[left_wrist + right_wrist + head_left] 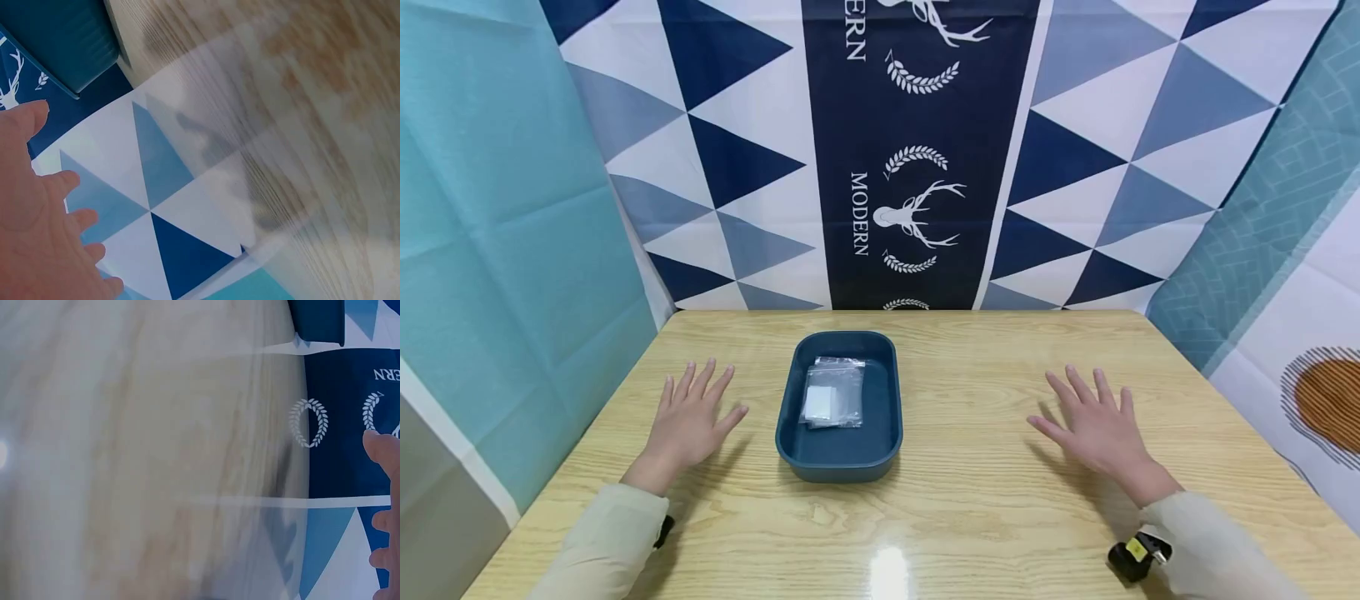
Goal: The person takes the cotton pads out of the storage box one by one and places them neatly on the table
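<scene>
flanking the blue bin [841, 472], your left hand [688, 423] and right hand [1099, 430] are spread, holding nothing. the plastic bags [848, 390] inside lie untouched; handling seems not yet begun.

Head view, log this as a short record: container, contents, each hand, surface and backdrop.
container: blue tray
contents: clear plastic bags, with a white square showing
left hand: fingers spread, left of the tray, not touching it
right hand: fingers spread, right of the tray, farther off
surface: wooden table
backdrop: cloth with triangles and deer heads
</scene>
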`<state>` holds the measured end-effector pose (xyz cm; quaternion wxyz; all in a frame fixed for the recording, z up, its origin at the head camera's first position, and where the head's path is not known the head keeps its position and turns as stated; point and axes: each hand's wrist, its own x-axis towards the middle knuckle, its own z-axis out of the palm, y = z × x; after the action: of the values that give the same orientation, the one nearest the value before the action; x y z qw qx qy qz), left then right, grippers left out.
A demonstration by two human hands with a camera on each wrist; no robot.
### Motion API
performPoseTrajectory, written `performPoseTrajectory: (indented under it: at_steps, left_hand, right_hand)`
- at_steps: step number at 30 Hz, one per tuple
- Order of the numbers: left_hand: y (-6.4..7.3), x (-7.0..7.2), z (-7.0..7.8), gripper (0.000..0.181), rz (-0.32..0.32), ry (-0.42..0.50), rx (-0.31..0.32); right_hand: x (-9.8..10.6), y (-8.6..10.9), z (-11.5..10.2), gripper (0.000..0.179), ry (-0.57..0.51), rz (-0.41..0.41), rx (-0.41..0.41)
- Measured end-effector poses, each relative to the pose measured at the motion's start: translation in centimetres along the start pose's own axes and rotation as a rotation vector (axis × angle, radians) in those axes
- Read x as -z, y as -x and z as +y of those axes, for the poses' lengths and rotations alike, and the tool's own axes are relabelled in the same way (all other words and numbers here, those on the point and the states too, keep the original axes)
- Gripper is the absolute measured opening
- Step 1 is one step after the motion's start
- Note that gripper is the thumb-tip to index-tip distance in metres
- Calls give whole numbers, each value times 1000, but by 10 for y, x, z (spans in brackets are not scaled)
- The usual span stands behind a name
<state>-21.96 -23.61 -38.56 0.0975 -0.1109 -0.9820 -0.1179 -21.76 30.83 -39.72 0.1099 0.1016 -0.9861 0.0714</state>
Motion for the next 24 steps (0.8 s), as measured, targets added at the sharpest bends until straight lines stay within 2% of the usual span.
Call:
performPoseTrajectory:
  at_steps: [12,24]
  left_hand:
    - [-2,-3,0,72,13,29,16]
    - [-7,-6,7,73,28,101,27]
  right_hand:
    - [0,-8,-17,81,-45,15,-4]
    - [-5,-12,-21,83,-62,0,-21]
